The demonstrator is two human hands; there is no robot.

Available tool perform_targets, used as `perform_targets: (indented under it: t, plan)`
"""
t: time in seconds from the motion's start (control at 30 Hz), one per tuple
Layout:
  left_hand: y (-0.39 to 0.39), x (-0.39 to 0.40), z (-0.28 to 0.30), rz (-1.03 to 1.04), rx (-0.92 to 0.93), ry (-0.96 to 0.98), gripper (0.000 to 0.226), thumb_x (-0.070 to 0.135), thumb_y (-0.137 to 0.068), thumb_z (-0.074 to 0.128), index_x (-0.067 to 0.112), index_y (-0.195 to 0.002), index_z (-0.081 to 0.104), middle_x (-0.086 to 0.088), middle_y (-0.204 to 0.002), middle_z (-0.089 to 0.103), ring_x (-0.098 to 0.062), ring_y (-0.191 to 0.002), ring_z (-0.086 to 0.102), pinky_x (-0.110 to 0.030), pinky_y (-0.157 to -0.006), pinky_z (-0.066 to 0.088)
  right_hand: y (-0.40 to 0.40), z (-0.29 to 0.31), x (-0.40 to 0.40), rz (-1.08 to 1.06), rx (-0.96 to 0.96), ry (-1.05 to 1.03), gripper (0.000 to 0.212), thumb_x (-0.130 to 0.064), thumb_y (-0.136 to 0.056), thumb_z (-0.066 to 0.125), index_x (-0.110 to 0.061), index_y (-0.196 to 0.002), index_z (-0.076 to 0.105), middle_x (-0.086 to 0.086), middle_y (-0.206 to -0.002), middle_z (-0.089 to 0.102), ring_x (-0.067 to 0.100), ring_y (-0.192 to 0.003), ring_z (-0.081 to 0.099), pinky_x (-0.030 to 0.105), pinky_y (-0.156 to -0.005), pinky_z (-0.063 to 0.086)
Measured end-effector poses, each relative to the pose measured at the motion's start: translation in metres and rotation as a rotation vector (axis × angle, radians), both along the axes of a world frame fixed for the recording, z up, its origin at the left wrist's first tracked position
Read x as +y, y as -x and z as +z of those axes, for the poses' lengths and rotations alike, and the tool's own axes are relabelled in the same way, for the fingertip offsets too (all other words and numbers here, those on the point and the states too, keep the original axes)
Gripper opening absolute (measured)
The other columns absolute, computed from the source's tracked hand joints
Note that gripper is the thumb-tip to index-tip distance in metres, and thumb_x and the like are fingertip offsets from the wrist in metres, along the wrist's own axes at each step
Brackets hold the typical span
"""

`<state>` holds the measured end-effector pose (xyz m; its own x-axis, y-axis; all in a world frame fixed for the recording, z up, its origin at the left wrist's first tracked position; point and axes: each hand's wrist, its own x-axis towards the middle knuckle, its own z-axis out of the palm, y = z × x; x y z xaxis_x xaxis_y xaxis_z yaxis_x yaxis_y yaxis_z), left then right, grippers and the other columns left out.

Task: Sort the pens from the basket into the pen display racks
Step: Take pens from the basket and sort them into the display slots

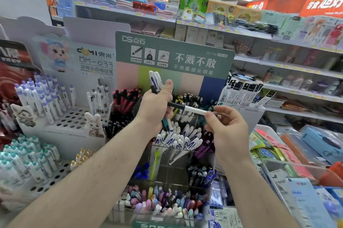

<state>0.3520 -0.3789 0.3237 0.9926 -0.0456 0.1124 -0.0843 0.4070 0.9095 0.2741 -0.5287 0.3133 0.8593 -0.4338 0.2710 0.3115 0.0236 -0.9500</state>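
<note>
My left hand (156,105) grips a bunch of pens (155,83), white and blue ends sticking up above the fist and teal tips below it. A white pen with a black cap (187,108) lies level between both hands: my right hand (225,127) pinches its right end and its black end sits at my left hand. Both hands hover in front of the clear tiered pen rack (172,153), over its row of white-and-blue pens (178,139). The basket is not in view.
A green DS sign (174,55) backs the rack. White perforated racks (70,118) with purple-capped and teal-capped pens stand to the left. Pastel pens (157,203) fill the front bin. Packaged stationery (297,153) lies to the right, store shelves (278,57) behind.
</note>
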Motion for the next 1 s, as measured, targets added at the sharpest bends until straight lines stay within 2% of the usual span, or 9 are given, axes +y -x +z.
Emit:
perform_targets:
  t: [0.13,0.27,0.33,0.4,0.5,0.67,0.77,0.87,1.0]
  plan:
    - [0.004,-0.005,-0.005,-0.301,0.069,0.097,0.035,0.031,-0.097,0.058,0.022,-0.071,0.036,0.005,-0.057,0.035,-0.007,-0.039,0.034,-0.019,-0.039,0.024,-0.011,0.008,-0.001,-0.029,-0.008,-0.363,0.013,0.002,-0.089,0.067,-0.009,-0.093,0.062,0.006,-0.078,0.065,0.012,-0.054,0.065,0.021,-0.058,0.056]
    - [0.01,-0.009,-0.004,-0.461,0.101,0.092,0.035,0.033,-0.095,0.055,0.019,-0.068,0.036,0.006,-0.057,0.035,-0.006,-0.038,0.032,-0.019,-0.04,0.02,-0.018,0.009,-0.005,-0.052,0.027,-0.41,0.009,-0.002,-0.093,0.063,-0.011,-0.095,0.065,0.006,-0.079,0.069,0.011,-0.054,0.066,0.022,-0.056,0.055]
    - [0.008,-0.011,-0.001,-0.445,0.098,0.035,0.036,0.031,-0.098,0.055,0.02,-0.069,0.037,0.006,-0.056,0.034,-0.006,-0.039,0.029,-0.02,-0.04,0.019,-0.018,0.014,-0.013,-0.11,0.009,-0.39,0.011,-0.003,-0.095,0.062,-0.012,-0.093,0.067,0.004,-0.077,0.069,0.011,-0.055,0.065,0.023,-0.057,0.054]
    - [-0.002,-0.015,0.001,-0.269,0.029,-0.209,0.035,0.025,-0.096,0.063,0.019,-0.071,0.039,0.004,-0.056,0.032,-0.008,-0.041,0.029,-0.021,-0.04,0.023,-0.017,0.019,-0.025,-0.235,-0.037,-0.3,0.012,-0.003,-0.096,0.061,-0.012,-0.094,0.068,0.004,-0.078,0.068,0.012,-0.059,0.065,0.022,-0.059,0.055]
    - [-0.02,-0.023,0.009,0.072,-0.178,-0.714,0.033,0.025,-0.081,0.077,0.018,-0.07,0.047,0.007,-0.056,0.046,-0.012,-0.05,0.043,-0.027,-0.051,0.035,-0.019,0.025,-0.041,-0.399,-0.121,-0.1,0.011,-0.004,-0.095,0.062,-0.012,-0.098,0.069,0.004,-0.079,0.067,0.011,-0.062,0.065,0.02,-0.061,0.055]
    - [-0.034,-0.05,0.02,0.118,-0.414,-1.296,0.032,0.036,-0.074,0.074,0.02,-0.081,0.047,0.0,-0.082,0.06,-0.029,-0.082,0.06,-0.032,-0.066,0.044,-0.034,0.019,-0.049,-0.474,-0.211,0.238,0.023,-0.01,-0.092,0.067,-0.033,-0.09,0.066,0.001,-0.08,0.068,0.021,-0.074,0.07,0.033,-0.069,0.059]
    - [-0.044,-0.055,0.019,0.173,-0.454,-1.405,0.025,0.026,-0.079,0.068,0.017,-0.087,0.046,-0.006,-0.087,0.06,-0.036,-0.087,0.06,-0.037,-0.073,0.051,-0.046,0.017,-0.044,-0.496,-0.238,0.393,0.016,-0.012,-0.091,0.068,-0.025,-0.1,0.07,-0.01,-0.078,0.065,0.009,-0.072,0.065,0.029,-0.071,0.057]
    - [-0.053,-0.051,0.019,0.192,-0.437,-1.395,0.022,0.021,-0.078,0.068,0.016,-0.088,0.049,-0.004,-0.085,0.057,-0.036,-0.085,0.06,-0.035,-0.07,0.049,-0.06,0.015,-0.039,-0.488,-0.205,0.532,0.016,-0.014,-0.091,0.068,-0.017,-0.106,0.072,-0.018,-0.076,0.062,-0.005,-0.067,0.059,0.013,-0.07,0.049]
    - [-0.059,-0.048,0.017,0.197,-0.389,-1.353,0.023,0.019,-0.077,0.069,0.018,-0.09,0.05,-0.002,-0.084,0.057,-0.033,-0.083,0.058,-0.031,-0.067,0.041,-0.074,0.01,-0.03,-0.35,-0.057,0.726,0.02,-0.017,-0.092,0.066,-0.015,-0.111,0.072,-0.006,-0.088,0.068,0.011,-0.082,0.061,0.024,-0.08,0.048]
